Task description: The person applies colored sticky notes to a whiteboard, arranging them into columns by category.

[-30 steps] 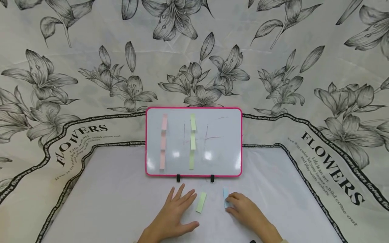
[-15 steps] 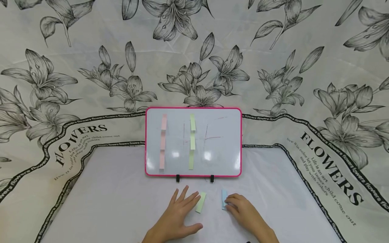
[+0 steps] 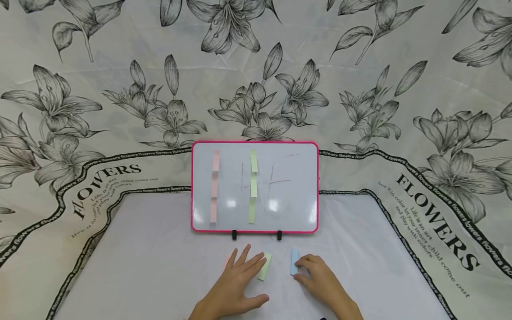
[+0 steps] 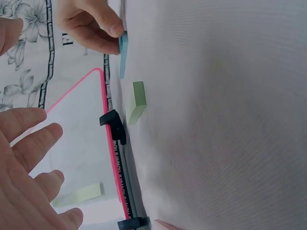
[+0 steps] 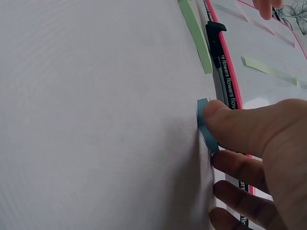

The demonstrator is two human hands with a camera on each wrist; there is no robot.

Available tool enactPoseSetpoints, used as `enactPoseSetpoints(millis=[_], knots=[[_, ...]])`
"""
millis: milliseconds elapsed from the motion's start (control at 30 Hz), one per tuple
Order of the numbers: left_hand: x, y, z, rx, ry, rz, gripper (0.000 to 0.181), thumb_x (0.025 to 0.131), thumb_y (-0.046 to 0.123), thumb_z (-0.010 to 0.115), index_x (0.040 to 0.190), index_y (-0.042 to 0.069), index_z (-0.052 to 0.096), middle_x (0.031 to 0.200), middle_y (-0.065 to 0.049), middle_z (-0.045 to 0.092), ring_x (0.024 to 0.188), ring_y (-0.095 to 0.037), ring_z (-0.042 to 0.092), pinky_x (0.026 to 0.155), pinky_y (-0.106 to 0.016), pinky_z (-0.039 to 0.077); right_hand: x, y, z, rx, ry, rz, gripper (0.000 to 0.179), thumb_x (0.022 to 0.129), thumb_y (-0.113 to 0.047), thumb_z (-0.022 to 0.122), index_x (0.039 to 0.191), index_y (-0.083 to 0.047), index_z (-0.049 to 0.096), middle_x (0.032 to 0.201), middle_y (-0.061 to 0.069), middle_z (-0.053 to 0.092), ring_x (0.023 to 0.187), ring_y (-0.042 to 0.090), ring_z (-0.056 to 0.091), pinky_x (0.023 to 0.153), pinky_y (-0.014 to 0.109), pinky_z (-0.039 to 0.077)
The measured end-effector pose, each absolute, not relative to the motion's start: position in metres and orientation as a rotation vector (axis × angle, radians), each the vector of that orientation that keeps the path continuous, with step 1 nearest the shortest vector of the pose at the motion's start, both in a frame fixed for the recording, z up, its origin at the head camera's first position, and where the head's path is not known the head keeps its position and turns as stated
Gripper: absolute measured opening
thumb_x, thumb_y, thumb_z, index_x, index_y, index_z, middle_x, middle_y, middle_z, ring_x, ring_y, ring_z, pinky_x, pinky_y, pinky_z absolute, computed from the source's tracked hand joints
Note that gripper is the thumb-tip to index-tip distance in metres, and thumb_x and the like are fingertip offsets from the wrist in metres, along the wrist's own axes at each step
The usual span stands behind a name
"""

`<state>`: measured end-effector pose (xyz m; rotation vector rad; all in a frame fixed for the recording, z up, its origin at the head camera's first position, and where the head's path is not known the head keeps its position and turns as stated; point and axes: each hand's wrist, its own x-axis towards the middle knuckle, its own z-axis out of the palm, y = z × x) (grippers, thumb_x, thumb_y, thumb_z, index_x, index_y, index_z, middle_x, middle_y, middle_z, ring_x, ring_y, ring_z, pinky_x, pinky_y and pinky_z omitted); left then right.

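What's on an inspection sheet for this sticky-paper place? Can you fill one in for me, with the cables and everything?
Surface: white cloth, a little creased.
Job's things: blue pad and green pad on the cloth; pink piece mostly out of sight; whiteboard bearing three pink strips, three green strips and faint red marks.
Clutter: a dark bit at the head view's bottom edge, too cut off to name.
Hands: left hand has spread fingers and holds nothing; right hand holds the blue pad.
Cables: nothing seen.
Surroundings: flower-print backdrop behind the whiteboard.
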<state>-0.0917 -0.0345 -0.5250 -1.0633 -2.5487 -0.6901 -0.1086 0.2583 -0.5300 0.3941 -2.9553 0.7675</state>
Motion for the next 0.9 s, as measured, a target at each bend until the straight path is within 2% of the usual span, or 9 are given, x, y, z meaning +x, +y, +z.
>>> enactPoseSetpoints(millis=[267, 367, 500, 733, 900], knots=[[-0.092, -0.034, -0.527, -1.071, -2.537, -0.669, 0.08, 0.093, 0.067, 0.06, 0.154, 0.017, 0.049, 0.157, 0.001, 0.051, 0.154, -0.036, 0.032, 0.117, -0.068, 0.031, -0.111, 0.261, -0.527, 0.462, -2.955, 0.823, 0.013, 0.09, -0.022, 0.079, 0.102, -0.018, 0.078, 0.111, -0.006, 0.071, 0.111, 0.019, 0.063, 0.098, 0.045, 0.055], [-0.093, -0.032, -0.525, -1.088, -2.529, -0.68, 0.079, 0.093, 0.066, 0.061, 0.153, 0.015, 0.05, 0.157, 0.0, 0.052, 0.154, -0.037, 0.033, 0.116, -0.068, 0.031, -0.113, 0.262, -0.527, 0.5, -2.923, 0.813, 0.005, 0.093, -0.017, 0.076, 0.097, -0.018, 0.078, 0.105, -0.009, 0.071, 0.106, 0.017, 0.064, 0.095, 0.042, 0.056], [-0.096, -0.026, -0.522, -1.147, -2.547, -0.707, 0.078, 0.095, 0.065, 0.06, 0.154, 0.015, 0.049, 0.156, 0.0, 0.053, 0.153, -0.036, 0.033, 0.117, -0.069, 0.03, -0.113, 0.262, -0.529, 0.439, -2.879, 0.863, 0.004, 0.094, -0.015, 0.074, 0.092, -0.018, 0.076, 0.096, -0.013, 0.07, 0.097, 0.011, 0.065, 0.089, 0.035, 0.057], [-0.105, -0.019, -0.524, -1.132, -2.607, -0.937, 0.067, 0.095, 0.054, 0.067, 0.15, 0.018, 0.053, 0.147, 0.006, 0.059, 0.14, -0.034, 0.053, 0.106, -0.056, 0.05, -0.106, 0.252, -0.534, 0.269, -2.788, 1.225, 0.015, 0.088, -0.005, 0.079, 0.089, -0.018, 0.072, 0.095, -0.008, 0.071, 0.082, -0.001, 0.06, 0.071, 0.021, 0.055], [-0.11, -0.009, -0.533, -1.216, -2.58, -0.949, 0.063, 0.096, 0.054, 0.066, 0.146, 0.017, 0.059, 0.141, 0.007, 0.064, 0.136, -0.03, 0.058, 0.105, -0.05, 0.052, -0.104, 0.248, -0.538, 0.17, -2.68, 1.375, 0.018, 0.085, -0.005, 0.082, 0.087, -0.021, 0.072, 0.094, -0.008, 0.074, 0.083, -0.001, 0.065, 0.068, 0.021, 0.056]])
